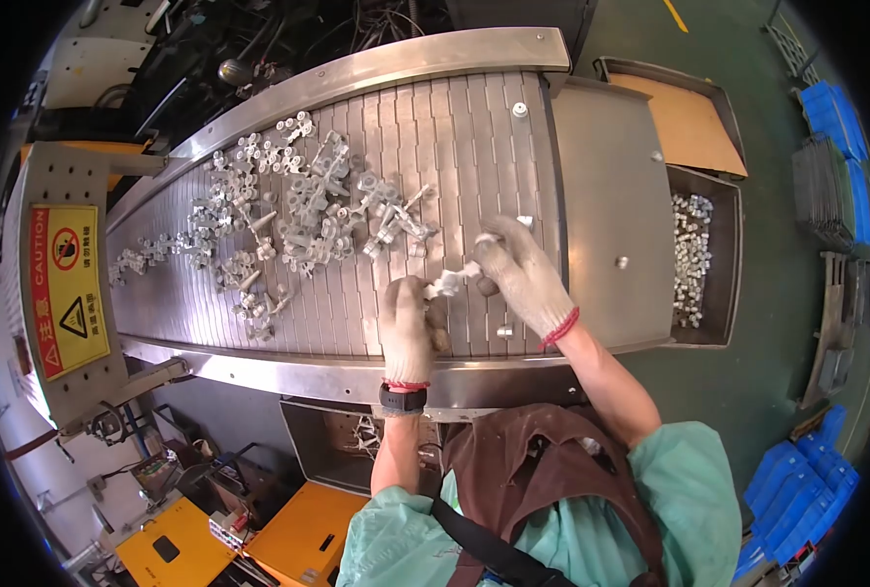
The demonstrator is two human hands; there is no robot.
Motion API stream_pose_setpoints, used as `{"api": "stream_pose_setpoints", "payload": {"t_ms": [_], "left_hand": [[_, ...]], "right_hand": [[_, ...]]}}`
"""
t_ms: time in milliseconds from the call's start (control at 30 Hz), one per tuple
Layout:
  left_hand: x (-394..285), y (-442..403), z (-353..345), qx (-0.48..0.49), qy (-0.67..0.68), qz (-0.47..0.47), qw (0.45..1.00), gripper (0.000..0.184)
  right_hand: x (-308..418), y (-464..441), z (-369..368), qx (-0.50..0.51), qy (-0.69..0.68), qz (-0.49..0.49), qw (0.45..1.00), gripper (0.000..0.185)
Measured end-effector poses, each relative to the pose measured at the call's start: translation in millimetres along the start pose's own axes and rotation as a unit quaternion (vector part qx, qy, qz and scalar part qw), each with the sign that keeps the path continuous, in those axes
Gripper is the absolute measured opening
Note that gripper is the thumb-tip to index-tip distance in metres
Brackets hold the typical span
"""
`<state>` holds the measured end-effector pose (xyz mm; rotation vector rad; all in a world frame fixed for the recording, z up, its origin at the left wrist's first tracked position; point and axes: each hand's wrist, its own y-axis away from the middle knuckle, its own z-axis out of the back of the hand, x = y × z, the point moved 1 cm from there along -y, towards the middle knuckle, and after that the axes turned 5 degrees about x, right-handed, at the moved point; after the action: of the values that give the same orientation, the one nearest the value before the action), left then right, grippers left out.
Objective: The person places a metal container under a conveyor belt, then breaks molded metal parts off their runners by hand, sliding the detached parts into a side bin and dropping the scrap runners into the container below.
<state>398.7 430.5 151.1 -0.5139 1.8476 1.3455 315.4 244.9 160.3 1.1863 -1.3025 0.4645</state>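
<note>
My left hand (407, 331), in a pale work glove with a red cuff, is closed on the near end of a whitish-grey metal casting (447, 285). My right hand (521, 276), gloved the same way, grips the far end of that casting with bent fingers. The piece spans the gap between both hands, just above the slatted conveyor (435, 112). To the left lies a heap of similar branched castings (318, 201). One casting cluster (398, 227) rests nearest my hands. Small loose metal parts sit on the belt, one (504, 333) below my right hand and another (520, 110) toward the far edge.
A steel plate (601, 196) adjoins the belt's right end, with a bin (736, 264) of small parts beyond it. Another bin (303, 430) with thin scraps stands under the near rail (259, 374). A caution sign (68, 289) is at the left; blue crates (797, 499) stand lower right.
</note>
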Motion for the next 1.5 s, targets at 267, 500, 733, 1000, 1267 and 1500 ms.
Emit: {"api": "stream_pose_setpoints", "payload": {"t_ms": [267,500,733,1000,1267,1500], "left_hand": [[-1.3,5.7,-8.6,-0.009,-0.316,-0.211,0.925,0.027],[-2.2,-0.3,-4.2,0.033,-0.374,-0.223,0.9,0.027],[-57.3,-16.4,9.3,0.044,-0.497,-0.215,0.839,0.07],[-89.9,-15.1,-21.3,0.246,-0.721,-0.278,0.585,0.042],[-37.6,-39.5,-8.4,0.247,-0.589,-0.285,0.715,0.021],[-26.6,-52.5,-9.6,0.237,-0.551,-0.267,0.754,0.02]], "right_hand": [[-3.9,-20.3,10.0,-0.018,0.111,-0.07,0.991,0.063],[-1.7,-26.9,21.0,0.022,0.076,-0.141,0.987,0.058],[-16.4,-21.1,20.8,-0.049,0.0,-0.102,0.994,0.059],[10.2,-3.6,-15.8,-0.003,0.083,-0.055,0.995,0.064],[0.7,-20.0,-17.0,-0.01,0.213,0.014,0.977,0.066],[-0.5,-31.8,-17.3,-0.032,0.241,0.03,0.969,0.076]]}}
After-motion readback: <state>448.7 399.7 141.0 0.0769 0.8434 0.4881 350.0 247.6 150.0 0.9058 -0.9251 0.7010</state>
